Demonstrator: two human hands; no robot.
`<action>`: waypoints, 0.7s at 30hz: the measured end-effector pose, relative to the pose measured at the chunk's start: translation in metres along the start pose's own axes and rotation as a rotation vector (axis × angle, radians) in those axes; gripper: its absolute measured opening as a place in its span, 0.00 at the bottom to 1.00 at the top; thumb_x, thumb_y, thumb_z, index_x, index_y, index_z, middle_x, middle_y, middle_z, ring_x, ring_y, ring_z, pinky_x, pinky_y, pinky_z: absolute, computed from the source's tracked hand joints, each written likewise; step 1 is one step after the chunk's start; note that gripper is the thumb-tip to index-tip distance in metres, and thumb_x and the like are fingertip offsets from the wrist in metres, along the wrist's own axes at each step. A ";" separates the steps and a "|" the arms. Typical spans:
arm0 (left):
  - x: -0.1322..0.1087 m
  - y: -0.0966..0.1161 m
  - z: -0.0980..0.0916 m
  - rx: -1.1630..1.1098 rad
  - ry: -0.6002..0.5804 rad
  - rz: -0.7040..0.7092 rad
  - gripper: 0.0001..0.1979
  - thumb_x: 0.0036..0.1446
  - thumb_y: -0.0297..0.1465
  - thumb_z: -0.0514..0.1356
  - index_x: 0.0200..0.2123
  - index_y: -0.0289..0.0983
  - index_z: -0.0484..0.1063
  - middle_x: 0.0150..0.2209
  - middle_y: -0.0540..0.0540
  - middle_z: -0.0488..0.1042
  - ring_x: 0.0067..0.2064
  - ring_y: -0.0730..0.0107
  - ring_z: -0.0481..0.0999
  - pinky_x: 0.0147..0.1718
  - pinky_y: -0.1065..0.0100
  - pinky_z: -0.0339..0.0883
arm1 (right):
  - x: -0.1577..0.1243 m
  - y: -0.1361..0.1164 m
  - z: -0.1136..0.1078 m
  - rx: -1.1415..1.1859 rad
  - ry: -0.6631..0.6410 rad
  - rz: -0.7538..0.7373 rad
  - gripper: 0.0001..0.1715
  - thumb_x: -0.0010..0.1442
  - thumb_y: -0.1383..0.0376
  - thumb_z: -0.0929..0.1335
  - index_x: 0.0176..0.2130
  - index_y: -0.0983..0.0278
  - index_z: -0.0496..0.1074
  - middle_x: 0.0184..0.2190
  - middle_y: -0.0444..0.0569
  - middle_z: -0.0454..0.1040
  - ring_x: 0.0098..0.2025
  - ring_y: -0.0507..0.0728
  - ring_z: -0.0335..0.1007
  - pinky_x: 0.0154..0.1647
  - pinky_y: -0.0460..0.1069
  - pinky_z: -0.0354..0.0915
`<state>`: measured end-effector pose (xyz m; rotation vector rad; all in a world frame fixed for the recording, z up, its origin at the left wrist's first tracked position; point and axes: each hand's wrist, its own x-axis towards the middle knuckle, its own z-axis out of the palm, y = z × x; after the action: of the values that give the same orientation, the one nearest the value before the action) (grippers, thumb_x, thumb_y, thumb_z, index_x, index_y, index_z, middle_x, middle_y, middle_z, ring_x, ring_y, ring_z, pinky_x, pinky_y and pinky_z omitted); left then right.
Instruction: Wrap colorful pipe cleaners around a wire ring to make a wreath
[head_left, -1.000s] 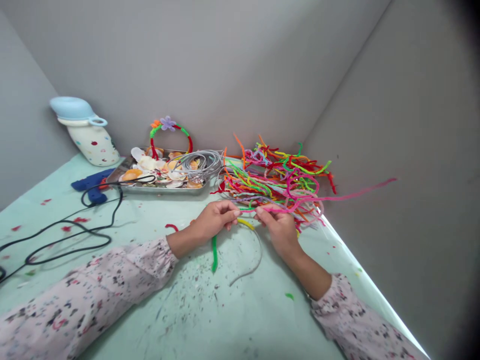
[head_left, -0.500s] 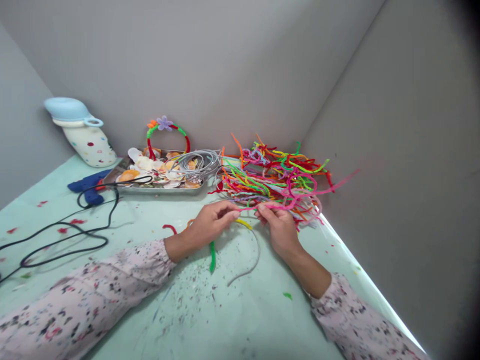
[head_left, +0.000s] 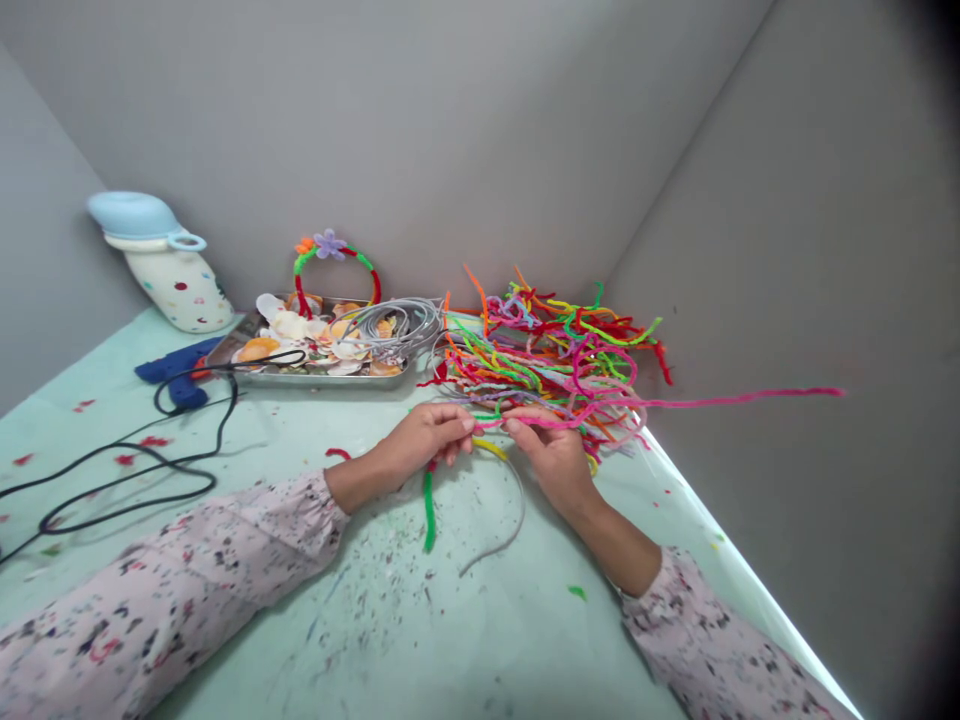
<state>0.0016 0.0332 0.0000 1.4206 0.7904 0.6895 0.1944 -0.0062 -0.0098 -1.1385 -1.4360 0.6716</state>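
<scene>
A long pink pipe cleaner (head_left: 739, 397) stretches from between my hands far out to the right. My left hand (head_left: 431, 435) pinches its near end, and my right hand (head_left: 551, 455) grips it a short way along. From under my left hand curves a grey wire (head_left: 517, 510), with a yellow wrapped section (head_left: 491, 449) near the fingers. A green pipe cleaner end (head_left: 429, 510) hangs below the left palm. A short red piece (head_left: 338, 453) shows beside the left wrist. What else the left fingers hold is hidden.
Behind my hands lies a heap of coloured pipe cleaners (head_left: 525, 365). Left of it, a metal tray (head_left: 322, 381) holds shells and a wire coil (head_left: 409, 325); a decorated hoop (head_left: 375, 280) stands there. Farther left are a blue glue gun (head_left: 176, 370), its black cord (head_left: 150, 455) and a bottle (head_left: 176, 285).
The pink pipe cleaner's free end has swung down and straightened out to the right. My right hand has shifted slightly left, closer to my left hand.
</scene>
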 end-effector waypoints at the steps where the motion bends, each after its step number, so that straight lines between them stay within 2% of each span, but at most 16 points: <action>1: 0.000 0.000 0.000 -0.010 -0.001 -0.001 0.13 0.55 0.39 0.60 0.27 0.35 0.70 0.22 0.52 0.69 0.19 0.80 0.60 0.16 0.76 0.51 | 0.000 0.000 0.000 0.000 0.004 0.010 0.08 0.57 0.61 0.69 0.35 0.61 0.77 0.34 0.48 0.78 0.40 0.58 0.73 0.44 0.53 0.66; 5: -0.001 0.000 0.001 -0.030 0.003 0.004 0.10 0.52 0.38 0.62 0.29 0.35 0.71 0.24 0.52 0.71 0.19 0.81 0.61 0.18 0.76 0.52 | -0.001 0.000 0.000 0.005 0.009 0.062 0.09 0.56 0.60 0.69 0.34 0.62 0.76 0.34 0.48 0.78 0.39 0.58 0.73 0.44 0.53 0.66; 9: -0.001 0.002 0.001 0.004 0.003 0.003 0.10 0.51 0.37 0.63 0.31 0.35 0.72 0.24 0.51 0.70 0.20 0.80 0.61 0.18 0.76 0.52 | -0.001 0.000 0.000 0.011 0.003 0.110 0.10 0.56 0.59 0.69 0.33 0.63 0.76 0.31 0.47 0.77 0.35 0.57 0.71 0.39 0.51 0.65; 13: -0.001 0.001 0.000 0.075 -0.001 0.008 0.12 0.50 0.38 0.63 0.32 0.35 0.73 0.21 0.54 0.67 0.20 0.80 0.60 0.18 0.77 0.50 | -0.001 -0.001 -0.001 0.045 -0.003 0.142 0.11 0.55 0.58 0.69 0.29 0.63 0.74 0.26 0.45 0.73 0.30 0.54 0.67 0.34 0.49 0.63; 18: 0.002 -0.003 -0.002 0.130 -0.027 0.010 0.13 0.51 0.38 0.63 0.34 0.34 0.73 0.20 0.55 0.64 0.20 0.80 0.58 0.19 0.76 0.49 | -0.001 -0.003 0.000 0.086 -0.024 0.181 0.12 0.55 0.58 0.69 0.26 0.63 0.73 0.23 0.43 0.69 0.27 0.53 0.64 0.31 0.48 0.60; 21: 0.003 -0.004 0.002 0.168 0.025 0.055 0.11 0.50 0.36 0.63 0.31 0.33 0.72 0.20 0.55 0.64 0.20 0.80 0.57 0.19 0.76 0.49 | -0.001 -0.004 0.000 0.113 -0.022 0.221 0.13 0.55 0.58 0.69 0.25 0.63 0.72 0.21 0.42 0.67 0.26 0.52 0.61 0.29 0.47 0.57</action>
<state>0.0045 0.0340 -0.0040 1.5927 0.8476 0.6969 0.1933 -0.0086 -0.0069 -1.2143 -1.2843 0.9107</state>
